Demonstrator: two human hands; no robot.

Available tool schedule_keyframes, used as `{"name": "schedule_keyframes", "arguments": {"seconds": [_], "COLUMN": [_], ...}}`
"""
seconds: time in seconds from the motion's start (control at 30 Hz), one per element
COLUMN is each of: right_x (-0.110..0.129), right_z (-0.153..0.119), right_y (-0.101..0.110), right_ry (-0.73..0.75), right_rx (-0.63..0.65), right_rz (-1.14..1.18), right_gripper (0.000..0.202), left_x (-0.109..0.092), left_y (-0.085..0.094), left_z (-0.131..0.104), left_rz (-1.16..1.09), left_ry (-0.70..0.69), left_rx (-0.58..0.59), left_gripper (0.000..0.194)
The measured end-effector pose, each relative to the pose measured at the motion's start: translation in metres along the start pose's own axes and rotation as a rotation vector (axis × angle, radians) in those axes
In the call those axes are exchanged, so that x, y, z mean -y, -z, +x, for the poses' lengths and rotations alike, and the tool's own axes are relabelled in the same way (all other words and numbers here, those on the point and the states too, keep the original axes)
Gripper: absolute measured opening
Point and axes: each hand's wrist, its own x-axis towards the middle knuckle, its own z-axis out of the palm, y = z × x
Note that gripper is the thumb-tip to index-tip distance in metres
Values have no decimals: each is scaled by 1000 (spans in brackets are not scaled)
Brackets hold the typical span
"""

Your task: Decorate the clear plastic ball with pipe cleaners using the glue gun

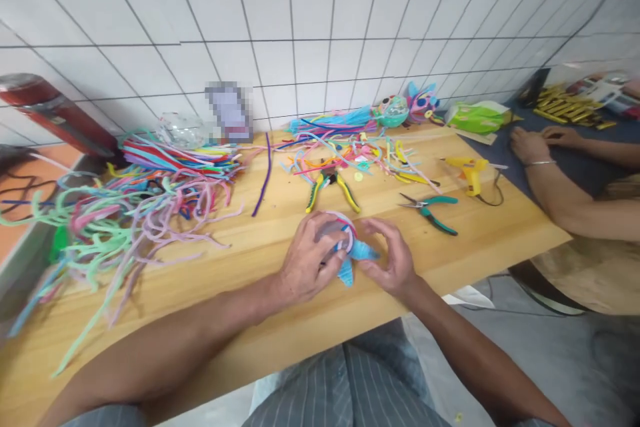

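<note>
My left hand (pixel 309 260) is closed round a small craft piece of blue, pink and pale pipe cleaners (pixel 361 251), with thumb and fingers pinching its middle. Two pointed blue parts stick out of the piece, one to the right and one downward. Just right of it, my right hand (pixel 393 260) is open, fingers curved and apart, with nothing visible between them. Beyond the hands, yellow-green pliers (pixel 358 204) lie with handles spread. Teal-handled pliers (pixel 434 207) rest to the right.
Pipe cleaners (pixel 100 227) are heaped at the left, near a red flask (pixel 60 117). More strands (pixel 335 123) lie at the back, beside finished-looking figures (pixel 423 103). A yellow glue gun (pixel 469 170) with a cable lies at the right. Another person's forearms (pixel 555 187) rest farther right.
</note>
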Motion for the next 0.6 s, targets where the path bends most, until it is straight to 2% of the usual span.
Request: {"name": "schedule_keyframes", "arguments": {"seconds": [0.1, 0.2, 0.27, 0.3, 0.37, 0.4, 0.5, 0.6], "right_x": [-8, -34, -60, -75, -106, -120, -151, -165], "right_z": [-2, -1, 5, 9, 21, 29, 57, 87], "right_y": [30, 92, 138, 158, 189, 199, 212, 218], "right_ry": [-207, -398, -510, -579, -754, -796, -852, -878], "right_rx": [-234, -516, -652, -679, -553, -519, -433, -308], "right_rz": [43, -15, -136, -218, -414, -452, -518, -603], "right_gripper": [52, 46, 49, 52, 56, 56, 46, 30], "left_x": [1, 5, 7, 7, 7, 8, 10, 11], "left_y": [2, 3, 5, 5, 8, 9, 11, 12], "left_z": [2, 1, 0, 0, 0, 0, -1, -4], "left_rz": [22, 43, 53, 59, 66, 67, 60, 58], "left_ry": [3, 14, 19, 23, 26, 24, 12, 10], "left_rx": [33, 43, 62, 71, 87, 94, 97, 86], "left_gripper": [30, 30, 30, 29, 29, 30, 34, 34]}}
